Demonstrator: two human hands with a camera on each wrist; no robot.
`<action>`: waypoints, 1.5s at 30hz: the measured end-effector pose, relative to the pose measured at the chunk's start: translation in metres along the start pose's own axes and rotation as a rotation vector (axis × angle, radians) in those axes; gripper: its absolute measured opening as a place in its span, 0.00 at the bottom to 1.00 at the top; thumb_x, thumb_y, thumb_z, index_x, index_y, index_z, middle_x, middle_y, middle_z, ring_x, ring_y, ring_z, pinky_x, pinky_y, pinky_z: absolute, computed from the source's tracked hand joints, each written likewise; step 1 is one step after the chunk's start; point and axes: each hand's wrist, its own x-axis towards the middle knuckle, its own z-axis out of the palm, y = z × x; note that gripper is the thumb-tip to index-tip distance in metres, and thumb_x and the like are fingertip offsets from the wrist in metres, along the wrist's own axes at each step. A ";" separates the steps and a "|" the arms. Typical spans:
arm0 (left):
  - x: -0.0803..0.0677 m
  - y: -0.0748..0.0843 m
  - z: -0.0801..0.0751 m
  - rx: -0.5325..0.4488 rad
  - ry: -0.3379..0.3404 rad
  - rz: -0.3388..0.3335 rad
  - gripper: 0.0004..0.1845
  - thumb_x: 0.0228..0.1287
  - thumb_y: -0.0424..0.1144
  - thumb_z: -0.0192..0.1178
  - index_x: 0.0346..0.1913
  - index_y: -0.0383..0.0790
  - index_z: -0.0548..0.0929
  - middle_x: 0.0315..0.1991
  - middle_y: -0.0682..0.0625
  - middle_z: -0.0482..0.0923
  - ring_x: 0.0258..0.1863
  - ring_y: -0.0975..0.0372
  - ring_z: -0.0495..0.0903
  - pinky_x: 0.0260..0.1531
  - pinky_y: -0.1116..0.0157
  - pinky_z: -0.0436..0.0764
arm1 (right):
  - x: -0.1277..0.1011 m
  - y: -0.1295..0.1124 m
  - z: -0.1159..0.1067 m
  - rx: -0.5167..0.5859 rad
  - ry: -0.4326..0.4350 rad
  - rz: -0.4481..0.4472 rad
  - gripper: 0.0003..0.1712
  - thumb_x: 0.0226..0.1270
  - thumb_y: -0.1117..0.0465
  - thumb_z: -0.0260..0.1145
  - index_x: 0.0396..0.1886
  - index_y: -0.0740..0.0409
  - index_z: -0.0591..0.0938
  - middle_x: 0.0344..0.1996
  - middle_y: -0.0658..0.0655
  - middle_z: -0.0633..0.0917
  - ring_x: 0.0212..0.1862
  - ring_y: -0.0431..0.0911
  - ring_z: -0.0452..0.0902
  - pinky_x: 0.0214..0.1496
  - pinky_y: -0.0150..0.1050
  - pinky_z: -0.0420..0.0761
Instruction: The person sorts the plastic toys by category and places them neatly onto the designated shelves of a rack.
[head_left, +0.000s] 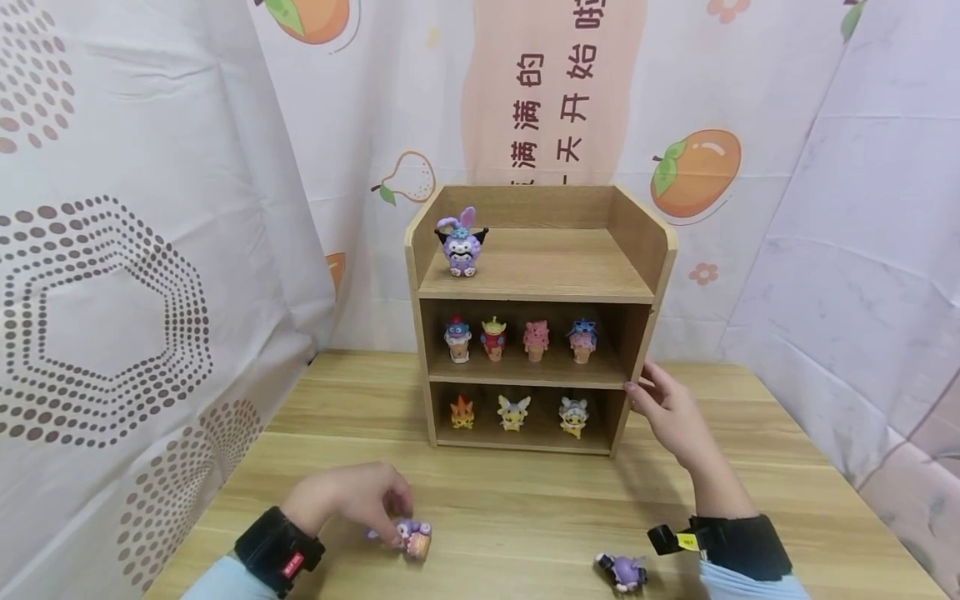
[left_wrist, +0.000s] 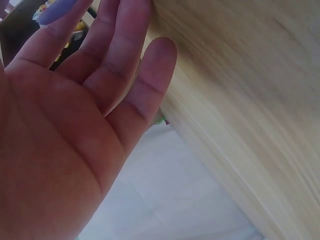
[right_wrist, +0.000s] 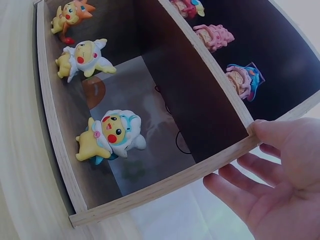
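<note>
My left hand [head_left: 352, 500] is in front of the wooden shelf [head_left: 540, 275], down low and off to its left side. The fingers bend down and the tips pinch a little purple toy [head_left: 412, 537]. The toy sits on the bench [head_left: 525, 492], in front of the shelf's left end. It looks smooth and shiny, with a round purple head and a pale, cup-shaped bottom. In my left wrist view the palm looks wide and the fingers only bend a bit, with a bit of purple at the tips.

The bench is light wood with long stripes in it. The shelf is the same light wood, like a box with three floors. On its top floor, at the left, stands a purple bunny toy [head_left: 461, 243] with long ears. The middle floor has four cone toys [head_left: 534, 340] in a row. The bottom floor has three small toys, and the one furthest right is a yellow toy [right_wrist: 110, 137] in a white hood with red cheeks.

My right hand [head_left: 667, 412] is at the right side of the shelf. It is open, fingers spread and mostly straight, and the thumb rests on the front edge of the right wall. It holds nothing.

Another purple toy [head_left: 621, 572] lies on the bench, in front of the shelf's right end, close to my right wrist.
</note>
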 end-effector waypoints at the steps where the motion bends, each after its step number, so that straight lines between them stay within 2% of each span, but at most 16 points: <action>1: 0.000 0.000 0.001 -0.002 -0.001 -0.002 0.14 0.45 0.40 0.79 0.36 0.53 0.88 0.32 0.65 0.80 0.33 0.69 0.79 0.37 0.68 0.80 | 0.000 0.000 0.000 0.001 -0.004 0.000 0.34 0.81 0.60 0.58 0.80 0.62 0.59 0.71 0.70 0.68 0.66 0.66 0.69 0.52 0.37 0.83; 8: 0.002 -0.001 0.004 -0.014 0.001 -0.023 0.13 0.45 0.39 0.79 0.36 0.54 0.89 0.31 0.64 0.80 0.32 0.69 0.79 0.36 0.68 0.80 | 0.001 0.001 -0.002 -0.007 -0.018 -0.009 0.33 0.81 0.60 0.57 0.80 0.59 0.60 0.72 0.69 0.68 0.67 0.60 0.71 0.52 0.36 0.83; 14: 0.003 0.001 0.004 -0.032 -0.007 -0.014 0.11 0.45 0.36 0.78 0.33 0.53 0.89 0.30 0.63 0.80 0.30 0.69 0.79 0.34 0.69 0.80 | 0.000 0.000 -0.002 -0.011 -0.016 -0.012 0.32 0.81 0.61 0.57 0.80 0.60 0.61 0.72 0.69 0.68 0.66 0.63 0.70 0.50 0.31 0.83; 22: 0.002 0.004 0.003 -0.054 -0.017 -0.010 0.11 0.47 0.34 0.76 0.33 0.50 0.88 0.30 0.61 0.81 0.29 0.67 0.79 0.32 0.69 0.81 | 0.000 0.000 -0.002 0.008 -0.015 0.004 0.33 0.81 0.61 0.56 0.80 0.61 0.60 0.73 0.69 0.66 0.68 0.65 0.68 0.52 0.33 0.83; 29: 0.001 0.005 0.003 -0.054 -0.011 -0.012 0.12 0.46 0.32 0.75 0.31 0.48 0.84 0.28 0.59 0.81 0.27 0.67 0.79 0.29 0.69 0.81 | -0.001 -0.001 -0.002 -0.022 -0.012 0.009 0.33 0.82 0.59 0.56 0.80 0.61 0.59 0.73 0.70 0.66 0.67 0.65 0.69 0.53 0.37 0.83; 32: 0.001 0.005 0.003 -0.051 0.005 0.007 0.12 0.47 0.31 0.75 0.31 0.48 0.83 0.28 0.59 0.80 0.26 0.67 0.79 0.28 0.68 0.82 | -0.001 0.000 -0.002 -0.020 -0.021 0.015 0.33 0.82 0.59 0.56 0.80 0.61 0.59 0.73 0.70 0.66 0.68 0.65 0.68 0.53 0.38 0.83; 38: 0.007 0.003 0.001 0.020 0.089 0.079 0.13 0.48 0.31 0.74 0.33 0.49 0.82 0.30 0.62 0.78 0.30 0.69 0.77 0.33 0.69 0.80 | -0.002 -0.001 -0.001 -0.001 -0.023 0.020 0.33 0.82 0.60 0.56 0.80 0.61 0.59 0.73 0.70 0.66 0.68 0.65 0.69 0.53 0.36 0.83; 45: 0.012 0.002 -0.005 0.067 0.178 0.106 0.12 0.50 0.32 0.73 0.34 0.51 0.83 0.29 0.63 0.78 0.28 0.70 0.76 0.31 0.69 0.80 | -0.001 -0.001 -0.001 0.005 -0.015 0.008 0.33 0.81 0.61 0.57 0.80 0.61 0.60 0.72 0.71 0.67 0.67 0.65 0.69 0.51 0.32 0.83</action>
